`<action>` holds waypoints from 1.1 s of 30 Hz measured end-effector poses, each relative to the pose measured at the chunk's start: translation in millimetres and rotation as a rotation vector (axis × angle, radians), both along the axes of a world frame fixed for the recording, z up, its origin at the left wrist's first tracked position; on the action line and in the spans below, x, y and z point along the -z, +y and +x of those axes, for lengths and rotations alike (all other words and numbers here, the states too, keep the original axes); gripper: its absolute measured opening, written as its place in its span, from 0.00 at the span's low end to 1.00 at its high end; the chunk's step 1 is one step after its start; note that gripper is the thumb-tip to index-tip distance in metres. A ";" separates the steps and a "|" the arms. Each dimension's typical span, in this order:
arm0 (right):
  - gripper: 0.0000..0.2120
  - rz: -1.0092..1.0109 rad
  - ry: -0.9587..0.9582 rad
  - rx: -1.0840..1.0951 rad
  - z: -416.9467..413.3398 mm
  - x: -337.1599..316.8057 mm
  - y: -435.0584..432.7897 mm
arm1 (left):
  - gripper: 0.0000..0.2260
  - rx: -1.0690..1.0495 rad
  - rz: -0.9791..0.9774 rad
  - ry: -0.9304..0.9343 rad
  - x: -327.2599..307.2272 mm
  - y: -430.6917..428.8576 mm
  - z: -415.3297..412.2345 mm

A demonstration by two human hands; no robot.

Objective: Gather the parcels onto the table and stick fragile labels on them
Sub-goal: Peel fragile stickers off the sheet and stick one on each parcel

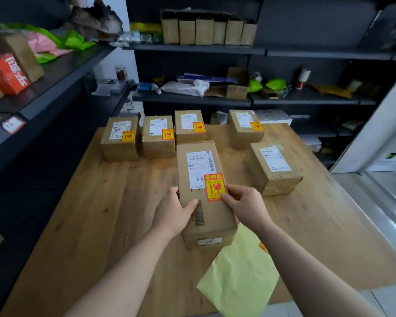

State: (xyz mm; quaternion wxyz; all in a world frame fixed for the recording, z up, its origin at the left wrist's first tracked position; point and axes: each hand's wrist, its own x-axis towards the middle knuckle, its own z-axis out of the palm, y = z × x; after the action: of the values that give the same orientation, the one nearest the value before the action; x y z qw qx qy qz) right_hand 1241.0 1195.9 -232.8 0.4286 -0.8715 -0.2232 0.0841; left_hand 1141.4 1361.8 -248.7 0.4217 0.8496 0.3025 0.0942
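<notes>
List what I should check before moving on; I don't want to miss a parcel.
1. Fragile label on near parcel: on, ok.
2. Label flat: right hand thumb on its corner, cannot tell.
3. Near parcel steadied: left hand holds it, ok.
4. Four back parcels labelled: ok.
5. Right parcel labelled: not ok.
6. Spare label at yellow sheet: a corner shows, ok.

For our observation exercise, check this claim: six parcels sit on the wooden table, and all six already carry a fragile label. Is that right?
Not quite. Six parcels sit on the wooden table, but only five carry a fragile label, the near parcel among them. The right-hand parcel has just its white shipping label, as the head view shows.
</notes>
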 end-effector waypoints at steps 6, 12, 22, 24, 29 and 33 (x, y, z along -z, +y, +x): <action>0.12 0.103 -0.071 0.105 86.7 -63.5 -37.0 | 0.24 0.108 0.035 -0.161 -66.6 -31.8 106.9; 0.13 0.139 -0.139 0.162 208.8 -107.0 -83.9 | 0.24 0.147 0.073 -0.223 -111.5 -82.2 236.0; 0.09 0.082 -0.085 0.162 415.0 -95.9 -157.1 | 0.21 0.202 0.041 -0.181 -99.7 -155.2 442.3; 0.09 0.066 -0.065 0.158 447.3 -80.6 -165.0 | 0.21 0.213 0.056 -0.136 -85.6 -162.0 475.0; 0.11 -0.001 -0.025 0.158 503.6 -31.1 -171.2 | 0.22 0.226 0.080 -0.043 -44.6 -170.9 530.6; 0.11 -0.039 0.022 0.137 522.3 5.8 -166.9 | 0.23 0.211 0.103 0.046 -13.8 -173.0 547.4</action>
State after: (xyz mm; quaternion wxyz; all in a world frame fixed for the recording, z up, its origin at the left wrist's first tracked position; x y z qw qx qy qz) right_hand 1763.4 1029.1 -238.6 0.4185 -0.8920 -0.1567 0.0684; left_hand 1688.8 1188.8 -234.9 0.3781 0.8991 0.2159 0.0450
